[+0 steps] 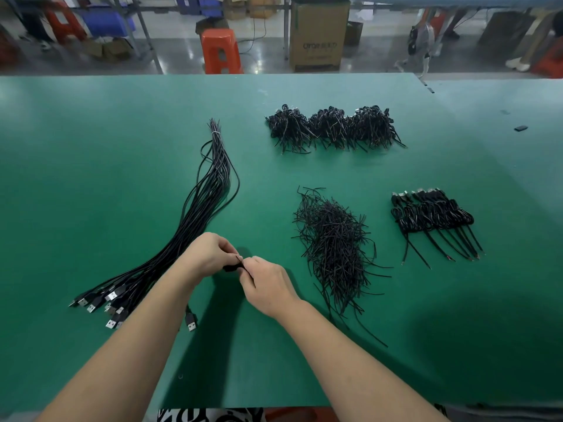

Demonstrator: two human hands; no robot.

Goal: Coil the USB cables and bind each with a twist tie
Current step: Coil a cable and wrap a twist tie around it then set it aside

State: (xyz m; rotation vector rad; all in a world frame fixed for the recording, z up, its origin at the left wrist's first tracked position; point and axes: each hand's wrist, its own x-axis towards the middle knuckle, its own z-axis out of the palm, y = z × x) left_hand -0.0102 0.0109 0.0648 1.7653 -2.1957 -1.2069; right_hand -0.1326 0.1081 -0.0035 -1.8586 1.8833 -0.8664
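Two hands were seen over the green bench (91, 132) near its front edge: the left hand (210, 254) and right hand (268, 284) pinched a small coiled cable (233, 267) between curled fingers. Uncoiled USB cables (195, 214) lay toward the left edge, loose twist ties (332, 239) and bound coils (432, 213) toward the right, more bundles (332, 127) toward the far edge. An orange stool (221, 51) and a cardboard box (318, 35) were noted beyond.

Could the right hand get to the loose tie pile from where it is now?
Probably yes: the tie pile lies just right of the right hand with bare mat between, though that hand is pinching a coiled cable.
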